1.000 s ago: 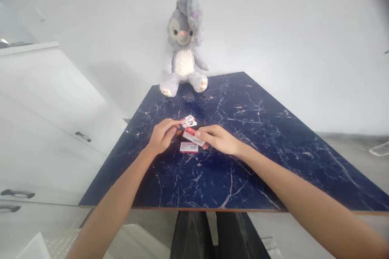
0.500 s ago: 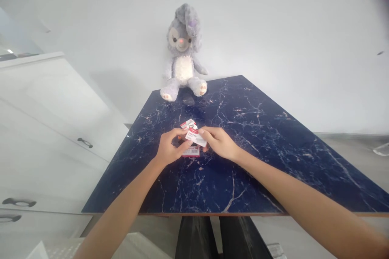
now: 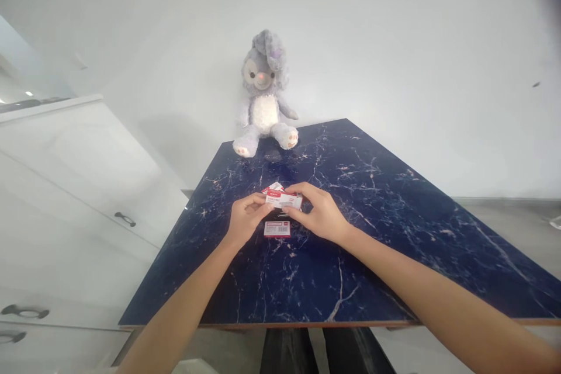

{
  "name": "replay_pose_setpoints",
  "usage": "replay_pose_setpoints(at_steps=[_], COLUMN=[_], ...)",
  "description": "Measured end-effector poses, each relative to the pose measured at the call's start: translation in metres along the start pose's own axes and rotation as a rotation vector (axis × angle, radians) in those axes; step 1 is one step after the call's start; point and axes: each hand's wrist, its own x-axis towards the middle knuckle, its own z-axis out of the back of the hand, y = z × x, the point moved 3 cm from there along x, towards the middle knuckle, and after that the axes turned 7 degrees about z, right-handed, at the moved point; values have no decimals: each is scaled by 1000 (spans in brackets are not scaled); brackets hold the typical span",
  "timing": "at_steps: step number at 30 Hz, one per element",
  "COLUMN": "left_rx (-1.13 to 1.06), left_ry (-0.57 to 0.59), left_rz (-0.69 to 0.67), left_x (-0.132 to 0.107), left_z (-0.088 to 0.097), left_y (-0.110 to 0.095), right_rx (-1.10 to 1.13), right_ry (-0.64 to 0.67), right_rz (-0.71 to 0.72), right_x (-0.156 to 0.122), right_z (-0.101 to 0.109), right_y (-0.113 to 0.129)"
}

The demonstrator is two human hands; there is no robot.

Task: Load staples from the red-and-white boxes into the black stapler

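Both of my hands meet over the middle of a dark blue marbled table [image 3: 394, 245]. My left hand [image 3: 244, 221] and my right hand [image 3: 322, 213] pinch the two ends of a small red-and-white box [image 3: 283, 200], held just above the tabletop. A second small red-and-white box [image 3: 277, 228] lies flat on the table right below it. Behind the held box, part of another red-and-white packet [image 3: 272, 187] peeks out. A dark object under the held box is mostly hidden.
A grey-and-white plush rabbit [image 3: 263, 96] sits at the table's far edge against a white wall. White cabinets with dark handles [image 3: 125, 219] stand to the left. My dark trousers [image 3: 324, 353] show below the near edge.
My left hand has come across to the box that my right hand held alone, and both now grip it level. The camera has tilted, so everything sits lower in view.
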Motion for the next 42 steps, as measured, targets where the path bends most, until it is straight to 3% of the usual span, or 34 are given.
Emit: replay_pose_setpoints(at_steps=[6, 14, 19, 27, 35, 42], left_rx=[-203, -312, -291, -150, -284, -404], left_ry=[-141, -154, -137, -64, -93, -60], left_rz=[47, 13, 1, 24, 66, 252], left_x=[10, 13, 15, 8, 10, 11], left_z=[12, 19, 23, 13, 11, 9], left_y=[9, 1, 2, 3, 4, 10], right_rx=[-5, -31, -38, 118, 14, -50], right_ry=[-37, -61, -64, -68, -68, -88], right_rz=[63, 66, -45, -200, -85, 45], right_x=[0, 0, 2, -1, 2, 2], right_z=[2, 5, 10, 3, 5, 7], right_y=[-3, -5, 0, -1, 0, 7])
